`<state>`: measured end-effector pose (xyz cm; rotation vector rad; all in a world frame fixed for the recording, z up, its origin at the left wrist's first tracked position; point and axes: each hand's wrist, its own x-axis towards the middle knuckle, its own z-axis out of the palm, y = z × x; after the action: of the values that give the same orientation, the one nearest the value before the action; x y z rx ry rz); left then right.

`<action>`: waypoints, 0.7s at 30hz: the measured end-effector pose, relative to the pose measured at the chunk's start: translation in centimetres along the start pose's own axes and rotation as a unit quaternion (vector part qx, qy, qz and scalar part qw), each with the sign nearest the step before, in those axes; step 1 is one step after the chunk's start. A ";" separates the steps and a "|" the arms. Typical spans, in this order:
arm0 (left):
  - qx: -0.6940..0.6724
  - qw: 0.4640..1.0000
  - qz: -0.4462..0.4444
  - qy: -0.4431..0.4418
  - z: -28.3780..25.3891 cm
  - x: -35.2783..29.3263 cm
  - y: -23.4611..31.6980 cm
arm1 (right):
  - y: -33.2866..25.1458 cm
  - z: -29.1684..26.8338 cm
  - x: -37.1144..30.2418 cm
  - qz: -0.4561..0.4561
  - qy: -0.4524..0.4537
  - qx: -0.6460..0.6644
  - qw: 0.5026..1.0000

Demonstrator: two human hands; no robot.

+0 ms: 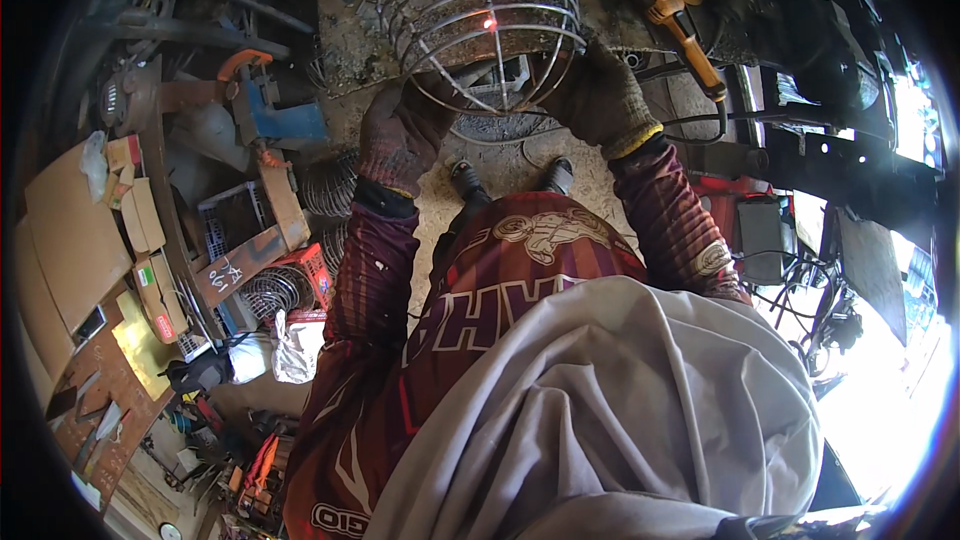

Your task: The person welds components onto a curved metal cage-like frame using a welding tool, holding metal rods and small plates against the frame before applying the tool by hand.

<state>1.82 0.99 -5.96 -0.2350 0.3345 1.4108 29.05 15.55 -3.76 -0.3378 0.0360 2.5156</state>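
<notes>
A round cage of bent metal wire [500, 62] rests at the near edge of the worktable [350, 55], its ribs crossing several hoops. One spot on a hoop glows red. My left hand [405, 135], in a worn dark knitted glove, grips the cage's near left side. On the opposite side my right hand [605, 95], gloved the same way with a yellow cuff edge, is closed around the wire. Fingertips of both hands are partly hidden behind the cage and in shadow.
Orange power tools [660, 0] with a cord lie right of the cage. A blue and orange clamp [285, 120] stands to the left. Coiled wire rings [330, 185], a red crate [315, 270] and cardboard boxes [75, 230] fill the left side. Cables [800, 280] hang at right.
</notes>
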 end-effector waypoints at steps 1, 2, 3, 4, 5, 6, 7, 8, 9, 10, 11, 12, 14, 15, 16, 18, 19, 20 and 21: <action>0.012 1.000 0.019 0.004 0.1 0.0 -0.3 | 0.0 -0.1 0.1 -0.013 0.035 0.002 0.999; 0.033 0.999 0.042 0.005 0.2 0.0 -0.5 | -0.2 -0.4 0.1 -0.007 0.030 0.001 1.000; 0.056 0.996 0.066 0.007 0.3 0.0 -0.7 | -0.2 -0.7 0.1 -0.001 0.025 0.001 1.000; 0.066 0.995 0.076 0.011 0.3 0.1 -0.8 | -0.3 -0.9 0.2 0.003 0.023 0.002 1.000; 0.075 0.993 0.086 0.015 0.1 0.2 -0.9 | -0.4 -1.1 0.2 0.006 0.021 0.003 1.000; 0.086 0.991 0.097 0.020 0.3 0.1 -1.0 | -0.3 -1.1 0.3 0.007 0.020 0.005 1.000; 0.085 0.991 0.099 0.015 0.4 0.1 -1.1 | -0.3 -1.2 0.3 0.009 0.020 0.007 1.000; 0.085 0.991 0.102 0.009 0.6 0.0 -1.3 | -0.3 -1.2 0.1 0.004 0.026 -0.001 1.000; 0.086 0.991 0.107 0.003 0.9 -0.1 -1.3 | -0.2 -1.0 0.0 0.001 0.029 -0.010 1.000; 0.068 0.993 0.093 0.001 0.8 -0.1 -1.3 | -0.1 -0.8 0.0 -0.002 0.032 -0.019 0.999; 0.049 0.996 0.079 -0.002 0.7 0.1 -1.2 | -0.3 -1.0 0.0 0.000 0.030 -0.018 0.999; 0.030 0.997 0.067 -0.005 0.9 0.1 -1.1 | -0.4 -1.0 -0.1 0.004 0.027 -0.016 0.999; 0.055 0.994 0.097 -0.010 1.1 0.2 -1.5 | -0.3 -1.0 0.0 0.002 0.024 -0.023 0.999; 0.065 0.991 0.113 -0.012 1.2 0.2 -1.8 | 0.0 -0.1 -0.1 -0.002 0.025 -0.031 0.999; 0.072 0.991 0.112 -0.016 1.1 0.3 -1.8 | 0.2 0.5 -0.1 -0.007 0.026 -0.040 0.999; 0.084 0.990 0.109 -0.025 0.9 0.2 -1.8 | 0.0 -0.2 0.2 0.003 0.032 -0.028 0.999; 0.072 0.993 0.090 -0.008 0.9 0.1 -1.6 | 0.3 0.6 0.0 -0.007 0.050 -0.054 0.997; 0.059 0.996 0.071 0.010 0.9 0.0 -1.2 | 0.6 1.2 0.0 -0.016 0.067 -0.080 0.994; 0.045 0.997 0.050 0.026 1.1 -0.1 -1.1 | 0.6 1.1 -0.1 -0.005 0.062 -0.068 0.996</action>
<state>3.02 1.11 -4.94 -0.1833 0.4564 1.4870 28.54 15.13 -2.72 -0.5480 -0.0892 2.4901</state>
